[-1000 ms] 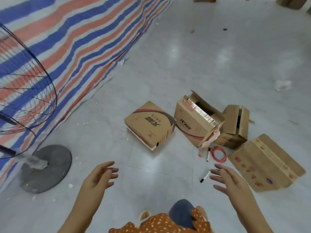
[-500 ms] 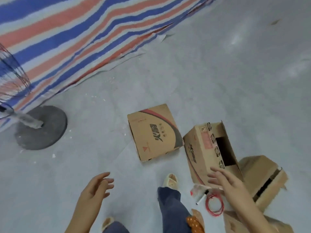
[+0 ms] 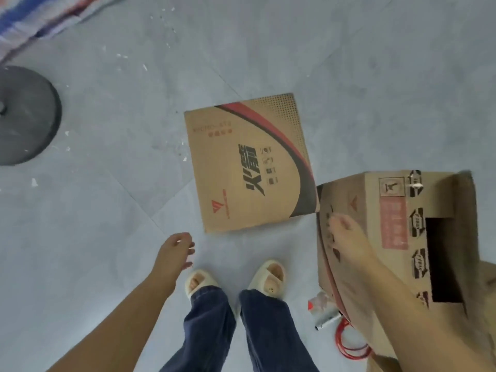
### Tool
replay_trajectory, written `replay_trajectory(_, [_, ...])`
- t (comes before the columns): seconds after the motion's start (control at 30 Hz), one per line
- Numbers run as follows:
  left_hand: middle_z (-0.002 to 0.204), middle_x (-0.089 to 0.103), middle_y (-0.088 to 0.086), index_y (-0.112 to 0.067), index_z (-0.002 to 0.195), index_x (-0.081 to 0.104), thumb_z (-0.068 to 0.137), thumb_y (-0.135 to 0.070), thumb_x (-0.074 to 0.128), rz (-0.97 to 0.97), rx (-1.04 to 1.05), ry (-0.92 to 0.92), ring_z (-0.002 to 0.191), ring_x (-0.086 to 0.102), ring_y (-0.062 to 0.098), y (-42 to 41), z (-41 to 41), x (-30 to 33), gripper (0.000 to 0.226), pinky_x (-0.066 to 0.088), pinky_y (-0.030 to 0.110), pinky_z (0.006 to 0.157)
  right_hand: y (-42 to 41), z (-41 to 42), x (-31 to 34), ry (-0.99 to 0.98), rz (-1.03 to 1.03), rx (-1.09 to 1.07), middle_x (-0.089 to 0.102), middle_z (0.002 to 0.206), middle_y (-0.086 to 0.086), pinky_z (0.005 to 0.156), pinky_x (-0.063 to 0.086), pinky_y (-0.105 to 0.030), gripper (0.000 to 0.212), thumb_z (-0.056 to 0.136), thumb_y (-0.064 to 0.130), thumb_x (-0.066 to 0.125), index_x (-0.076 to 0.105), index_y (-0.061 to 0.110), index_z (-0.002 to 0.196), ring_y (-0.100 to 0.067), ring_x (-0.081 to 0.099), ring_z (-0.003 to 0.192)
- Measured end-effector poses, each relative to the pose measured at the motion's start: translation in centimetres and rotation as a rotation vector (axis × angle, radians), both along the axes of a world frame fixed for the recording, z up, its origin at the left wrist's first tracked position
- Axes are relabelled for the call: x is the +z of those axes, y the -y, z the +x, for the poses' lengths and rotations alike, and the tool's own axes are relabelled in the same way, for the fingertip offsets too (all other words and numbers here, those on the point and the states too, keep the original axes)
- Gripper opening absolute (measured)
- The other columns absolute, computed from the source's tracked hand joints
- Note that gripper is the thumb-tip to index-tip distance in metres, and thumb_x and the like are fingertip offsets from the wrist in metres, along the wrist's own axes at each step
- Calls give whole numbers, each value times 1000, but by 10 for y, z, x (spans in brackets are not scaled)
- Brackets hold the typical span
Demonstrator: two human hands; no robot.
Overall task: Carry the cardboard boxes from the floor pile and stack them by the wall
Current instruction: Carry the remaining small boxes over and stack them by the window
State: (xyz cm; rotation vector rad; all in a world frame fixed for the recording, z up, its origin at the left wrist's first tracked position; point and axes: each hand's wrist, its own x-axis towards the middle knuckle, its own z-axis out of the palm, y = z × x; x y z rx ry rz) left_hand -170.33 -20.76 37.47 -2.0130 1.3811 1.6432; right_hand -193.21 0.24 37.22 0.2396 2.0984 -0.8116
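A flat square cardboard box (image 3: 249, 162) with a red and black swoosh lies on the grey floor just ahead of my feet. To its right stands a taller open cardboard box (image 3: 397, 237) with a red label and a dark opening on top. My right hand (image 3: 346, 240) hangs over that box's left side with loosely spread fingers; whether it touches the box is unclear. My left hand (image 3: 175, 252) hovers low beside the flat box's near left corner, fingers relaxed, holding nothing. More cardboard (image 3: 381, 363) shows at the bottom right edge.
A round dark fan base (image 3: 24, 116) sits on the floor at left. A striped tarpaulin (image 3: 32, 14) covers the top left corner. A red cable loop (image 3: 349, 342) and a marker (image 3: 327, 322) lie by the tall box. My feet in pale slippers stand behind the flat box.
I have stepped closer and bent over the boxes, so they fill more of the view. Both hands have reached downward; the right one now lies over the tall box's side.
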Motion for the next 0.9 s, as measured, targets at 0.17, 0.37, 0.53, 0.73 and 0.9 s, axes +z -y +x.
replay_trajectory(0.17, [156, 25, 5, -15, 151, 21, 98, -45, 41, -9, 25, 72, 139, 31, 28, 9, -23, -140, 64, 30, 46, 113, 23, -32, -137, -118, 54, -21, 30, 154, -7, 112, 25, -35, 58, 100, 37, 39, 20, 14, 150, -24, 31, 140])
replay_trajectory(0.37, [112, 55, -17, -31, 127, 42, 100, -51, 30, 105, 164, -110, 116, 47, 14, 4, -13, -214, 35, 35, 43, 106, 16, -36, -217, -40, -61, -148, 63, 115, 9, 92, 46, -28, 29, 98, 45, 40, 55, 31, 118, -7, 59, 105])
replay_trajectory(0.53, [125, 46, -14, -35, 135, 37, 97, -58, 29, 33, 155, -140, 119, 40, 12, 21, -13, -178, 44, 30, 51, 109, 25, -32, -172, -13, -103, -159, 61, 101, 22, 96, 47, -41, 16, 98, 45, 40, 56, 46, 98, -9, 57, 105])
replay_trajectory(0.73, [118, 55, -16, -37, 111, 56, 92, -54, 44, 0, 339, -158, 116, 50, 14, 69, -20, -63, 28, 42, 55, 97, 55, -24, -53, 37, -230, -272, 72, 96, 12, 71, 56, -41, 30, 100, 43, 36, 62, 32, 111, 0, 69, 79])
replay_trajectory(0.9, [127, 46, -9, -34, 123, 49, 91, -55, 45, 25, 384, -89, 117, 41, 18, 80, -2, 44, 39, 39, 64, 93, 74, -8, 57, 100, -189, -212, 70, 91, 3, 53, 53, -37, 27, 100, 41, 37, 60, 28, 105, -11, 65, 80])
